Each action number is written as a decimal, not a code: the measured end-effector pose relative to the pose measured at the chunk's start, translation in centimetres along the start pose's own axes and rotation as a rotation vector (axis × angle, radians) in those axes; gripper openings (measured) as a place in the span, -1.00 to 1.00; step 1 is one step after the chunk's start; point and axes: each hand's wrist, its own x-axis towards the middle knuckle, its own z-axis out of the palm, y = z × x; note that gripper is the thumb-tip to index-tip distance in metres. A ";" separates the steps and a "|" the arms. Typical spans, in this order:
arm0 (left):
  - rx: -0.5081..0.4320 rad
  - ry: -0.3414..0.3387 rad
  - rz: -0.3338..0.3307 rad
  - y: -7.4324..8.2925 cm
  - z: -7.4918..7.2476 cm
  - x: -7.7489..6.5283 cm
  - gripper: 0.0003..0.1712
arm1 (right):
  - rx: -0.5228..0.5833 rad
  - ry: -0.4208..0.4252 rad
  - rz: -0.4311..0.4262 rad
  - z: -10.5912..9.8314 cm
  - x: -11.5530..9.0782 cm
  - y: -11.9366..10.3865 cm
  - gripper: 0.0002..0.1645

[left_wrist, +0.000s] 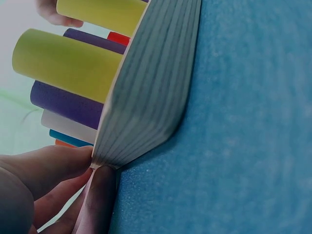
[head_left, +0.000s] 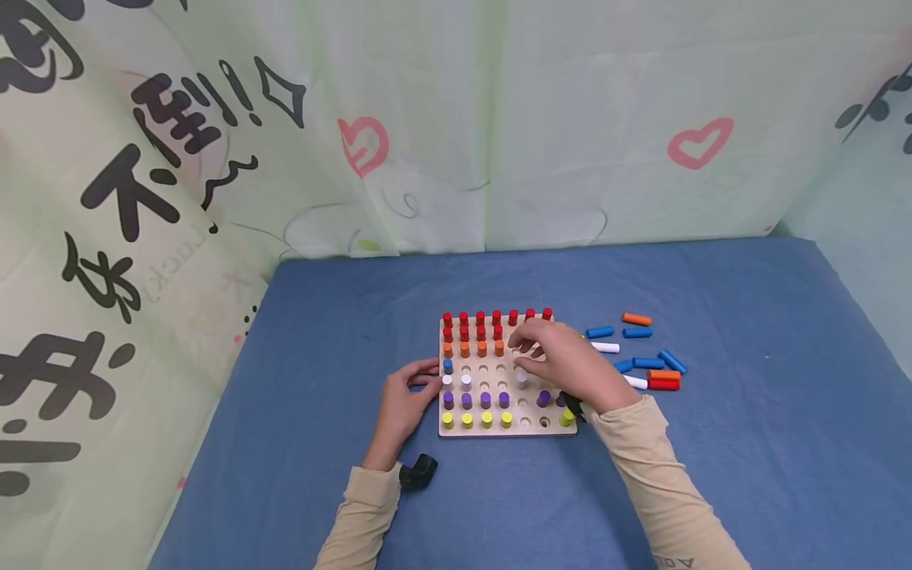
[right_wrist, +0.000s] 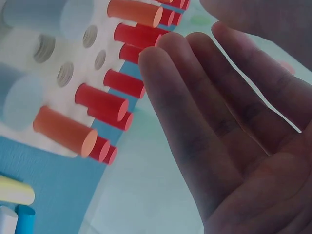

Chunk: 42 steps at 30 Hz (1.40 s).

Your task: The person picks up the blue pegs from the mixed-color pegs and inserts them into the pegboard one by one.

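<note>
A wooden pegboard (head_left: 492, 431) stands on the blue cloth with rows of red, orange, white, purple and yellow pegs and one blue peg (head_left: 447, 366). My left hand (head_left: 400, 408) is at the board's left edge. In the left wrist view its thumb (left_wrist: 53, 165) and a finger touch the edge near a corner. Above the board's right half hovers my right hand (head_left: 573, 364), near a white peg (head_left: 522, 380). The right wrist view shows that hand's fingers (right_wrist: 180, 117) extended, with nothing between them and the thumb. Part of the board's right side is hidden under this hand.
Right of the board lie loose pegs: several blue pegs (head_left: 637, 332), white ones (head_left: 606, 347), orange ones (head_left: 636, 319) and a red peg (head_left: 664, 385). Blue cloth (head_left: 306, 380) covers the table. Behind it hangs a pale printed curtain (head_left: 541, 182).
</note>
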 end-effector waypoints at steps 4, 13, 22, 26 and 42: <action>-0.004 0.003 0.000 -0.1 0.0 0.0 -0.63 | -0.001 -0.001 0.015 -0.1 -0.3 0.2 -0.74; 0.005 0.008 0.002 -0.2 -0.1 0.0 -0.63 | -0.001 0.006 0.038 -0.4 -1.0 0.9 -0.78; -0.009 0.004 0.007 -0.1 -0.1 0.0 -0.63 | -0.004 0.041 0.043 -0.6 -1.7 1.5 -0.82; -0.014 0.001 0.011 -0.1 -0.1 0.0 -0.63 | -0.007 0.044 0.054 -0.7 -2.0 1.7 -0.83; -0.002 0.002 0.020 -0.4 0.0 0.2 -0.63 | -0.014 0.083 0.081 -1.3 -3.6 3.2 -0.78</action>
